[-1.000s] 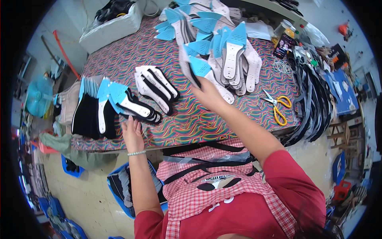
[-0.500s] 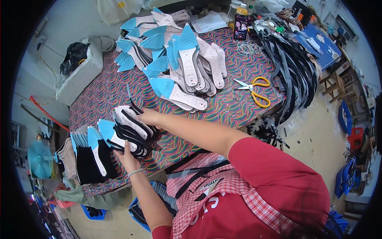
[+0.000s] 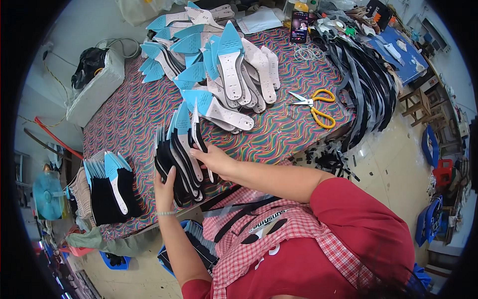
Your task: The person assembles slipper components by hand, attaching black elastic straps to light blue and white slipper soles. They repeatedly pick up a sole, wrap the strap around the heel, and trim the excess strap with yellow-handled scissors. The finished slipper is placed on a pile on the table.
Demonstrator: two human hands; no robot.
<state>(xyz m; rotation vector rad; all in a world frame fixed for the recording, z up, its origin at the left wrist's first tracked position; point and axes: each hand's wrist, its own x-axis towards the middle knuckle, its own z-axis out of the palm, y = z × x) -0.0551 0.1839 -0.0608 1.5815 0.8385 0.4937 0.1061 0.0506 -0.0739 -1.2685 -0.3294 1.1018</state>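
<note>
Your two hands are close together near the middle of the frame, both closed on one upright bundle of blue-tipped insoles [image 3: 184, 154] with black and white faces. Your left hand [image 3: 165, 192] curls round the bundle's lower left edge, its thumb toward you and some of its fingers hidden; a pale beaded bracelet [image 3: 166, 213] circles the wrist. Your right hand [image 3: 215, 160] pinches a piece at the bundle's right edge, which stands slightly splayed from the others. A second black stack [image 3: 112, 194] stands well apart at the left of the frame, one white-faced insole leaning on its front. Above your hands, a loose pile of white-and-blue insoles [image 3: 229, 65] spreads over the wavy-patterned tablecloth [image 3: 279, 122]. Right of that pile lie open scissors [image 3: 312, 102] with yellow handles, and above them, thin pale loops [image 3: 307, 53] sit just below a phone [image 3: 299, 27]. Black and grey strips [image 3: 366, 99] hang over the table's right edge.
</note>
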